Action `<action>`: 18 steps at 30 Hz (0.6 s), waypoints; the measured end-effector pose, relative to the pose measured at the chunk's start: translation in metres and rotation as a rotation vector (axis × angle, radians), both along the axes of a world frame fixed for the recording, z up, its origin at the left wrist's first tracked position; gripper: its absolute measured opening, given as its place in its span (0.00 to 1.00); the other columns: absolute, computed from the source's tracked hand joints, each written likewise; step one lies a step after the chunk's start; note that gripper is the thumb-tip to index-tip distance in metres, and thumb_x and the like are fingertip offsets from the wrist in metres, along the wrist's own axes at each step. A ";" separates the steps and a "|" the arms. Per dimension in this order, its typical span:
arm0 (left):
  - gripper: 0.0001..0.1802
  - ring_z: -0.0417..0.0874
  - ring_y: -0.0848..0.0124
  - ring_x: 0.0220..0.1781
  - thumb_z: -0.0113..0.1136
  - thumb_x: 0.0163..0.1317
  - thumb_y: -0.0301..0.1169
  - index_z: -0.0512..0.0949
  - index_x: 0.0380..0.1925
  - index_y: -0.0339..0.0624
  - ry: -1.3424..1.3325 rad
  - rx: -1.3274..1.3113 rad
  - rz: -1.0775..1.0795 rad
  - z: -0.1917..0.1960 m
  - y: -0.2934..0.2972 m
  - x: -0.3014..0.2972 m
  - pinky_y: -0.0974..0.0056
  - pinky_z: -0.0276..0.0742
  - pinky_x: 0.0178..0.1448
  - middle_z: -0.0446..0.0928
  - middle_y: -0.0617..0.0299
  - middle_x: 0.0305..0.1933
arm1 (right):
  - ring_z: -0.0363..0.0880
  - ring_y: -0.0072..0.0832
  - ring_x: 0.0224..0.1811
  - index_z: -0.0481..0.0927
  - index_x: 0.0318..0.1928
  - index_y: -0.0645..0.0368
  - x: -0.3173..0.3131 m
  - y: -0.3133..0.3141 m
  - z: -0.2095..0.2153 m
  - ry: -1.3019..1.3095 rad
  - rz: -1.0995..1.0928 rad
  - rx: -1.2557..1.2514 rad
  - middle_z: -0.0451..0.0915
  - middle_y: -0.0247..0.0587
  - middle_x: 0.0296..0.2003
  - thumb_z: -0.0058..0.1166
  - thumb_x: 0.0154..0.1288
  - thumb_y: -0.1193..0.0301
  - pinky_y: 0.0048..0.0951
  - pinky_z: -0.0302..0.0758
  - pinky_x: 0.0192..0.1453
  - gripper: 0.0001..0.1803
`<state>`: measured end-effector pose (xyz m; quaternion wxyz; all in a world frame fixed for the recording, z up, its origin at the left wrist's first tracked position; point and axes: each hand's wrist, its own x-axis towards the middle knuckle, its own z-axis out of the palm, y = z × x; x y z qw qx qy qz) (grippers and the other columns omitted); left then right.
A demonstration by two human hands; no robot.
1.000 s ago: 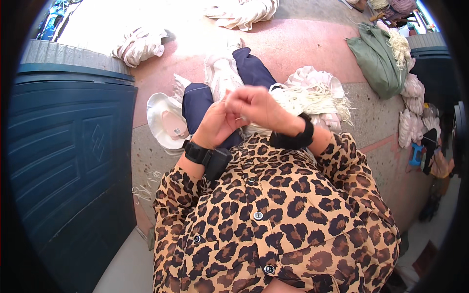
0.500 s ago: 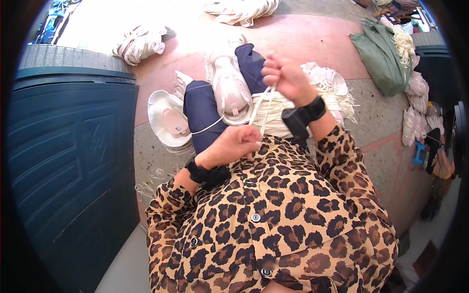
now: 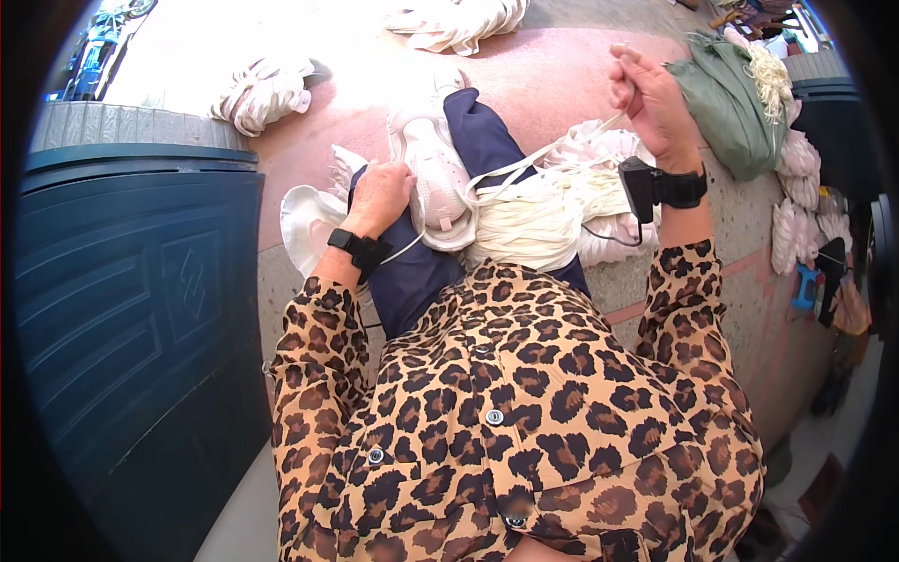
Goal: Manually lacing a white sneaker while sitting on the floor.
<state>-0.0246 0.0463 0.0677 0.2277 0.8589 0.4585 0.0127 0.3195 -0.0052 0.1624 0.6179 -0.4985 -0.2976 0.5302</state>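
A pale pink and white shoe upper point(image 3: 436, 192) lies between my thighs, its heel end toward me. My left hand point(image 3: 382, 197) is closed at the upper's left edge, with the fingertips partly hidden. Raised far out to the right, my right hand point(image 3: 653, 98) pinches a cream shoelace point(image 3: 538, 161). This lace runs slackly from the upper's right side across to that hand. Under it, a thick bundle of cream laces point(image 3: 538, 220) rests over my right thigh. A thin pale cord point(image 3: 405, 251) crosses my left thigh.
White uppers point(image 3: 309, 225) are piled beside my left leg. Tied bundles of uppers point(image 3: 265, 94) lie on the floor ahead. A green sack point(image 3: 730, 108) stands at the right near hanging pale bundles point(image 3: 798, 169). A blue metal door point(image 3: 140, 309) is on the left.
My hands have moved apart: the right went up and right with the lace, the left went forward to the upper's edge. The lace now stretches across the cream bundle.
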 end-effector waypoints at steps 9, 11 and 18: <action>0.07 0.75 0.50 0.33 0.52 0.53 0.28 0.74 0.25 0.35 -0.098 0.266 0.006 -0.009 0.041 0.025 0.52 0.71 0.37 0.74 0.44 0.26 | 0.62 0.11 0.17 0.77 0.33 0.57 -0.124 0.016 -0.080 -0.254 0.399 -0.341 0.72 0.26 0.21 0.48 0.61 0.68 0.15 0.58 0.15 0.07; 0.07 0.76 0.50 0.33 0.52 0.53 0.29 0.74 0.25 0.34 -0.097 0.280 0.013 -0.018 0.054 0.028 0.53 0.72 0.37 0.74 0.44 0.25 | 0.62 0.11 0.18 0.79 0.33 0.60 -0.140 0.024 -0.097 -0.212 0.399 -0.321 0.71 0.25 0.19 0.51 0.59 0.69 0.17 0.60 0.19 0.08; 0.06 0.76 0.53 0.36 0.56 0.50 0.31 0.77 0.24 0.40 -0.249 -0.063 0.109 -0.027 0.063 0.014 0.56 0.71 0.41 0.76 0.50 0.27 | 0.76 0.25 0.25 0.80 0.32 0.67 -0.152 0.014 -0.119 -0.532 0.467 -0.128 0.80 0.45 0.24 0.54 0.52 0.70 0.24 0.71 0.33 0.11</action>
